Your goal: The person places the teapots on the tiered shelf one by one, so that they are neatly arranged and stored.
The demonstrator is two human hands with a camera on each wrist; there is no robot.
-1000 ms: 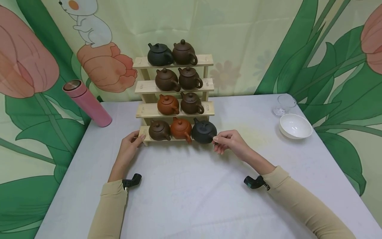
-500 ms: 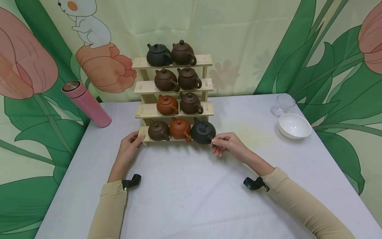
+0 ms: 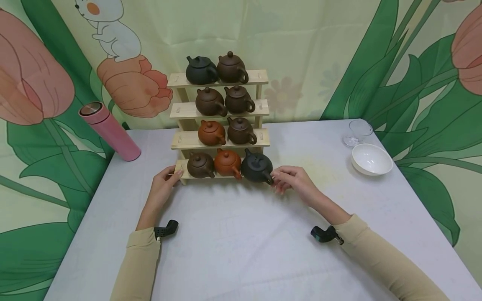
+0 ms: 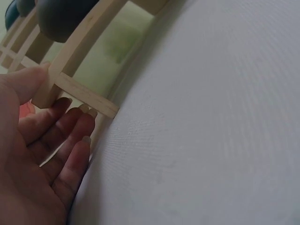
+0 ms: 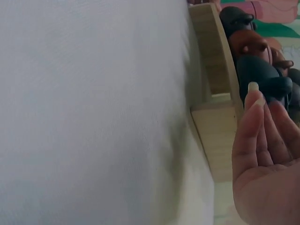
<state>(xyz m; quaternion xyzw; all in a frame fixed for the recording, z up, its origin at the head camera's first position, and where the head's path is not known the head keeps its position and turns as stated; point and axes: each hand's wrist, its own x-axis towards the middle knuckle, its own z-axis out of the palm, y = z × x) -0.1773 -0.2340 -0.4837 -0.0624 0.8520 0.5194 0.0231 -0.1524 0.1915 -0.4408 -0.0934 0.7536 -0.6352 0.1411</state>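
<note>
A wooden tiered stand (image 3: pixel 220 139) bears several small teapots. At the left end of its lowest shelf, my left hand (image 3: pixel 162 184) grips the board, thumb on top and fingers underneath, as the left wrist view shows. On that shelf sit a dark brown teapot (image 3: pixel 201 164), an orange-brown teapot (image 3: pixel 227 162) and, at the right end, a black teapot (image 3: pixel 256 165). My right hand (image 3: pixel 293 180) is beside the black teapot's handle (image 3: pixel 269 177), fingertips very close to it. In the right wrist view its fingers (image 5: pixel 251 131) are loosely extended and not wrapped round the handle.
Higher shelves hold more teapots, among them a black one (image 3: pixel 201 70) at the top. A pink flask (image 3: pixel 113 133) stands at the back left. At the right are a white bowl (image 3: pixel 372 159) and a clear glass (image 3: pixel 357 133). A printed curtain (image 3: pixel 301 54) hangs behind the table.
My right hand has drawn slightly right, off the black teapot's handle, which shows more now. The left hand keeps its hold on the stand. The teapots look unmoved.
</note>
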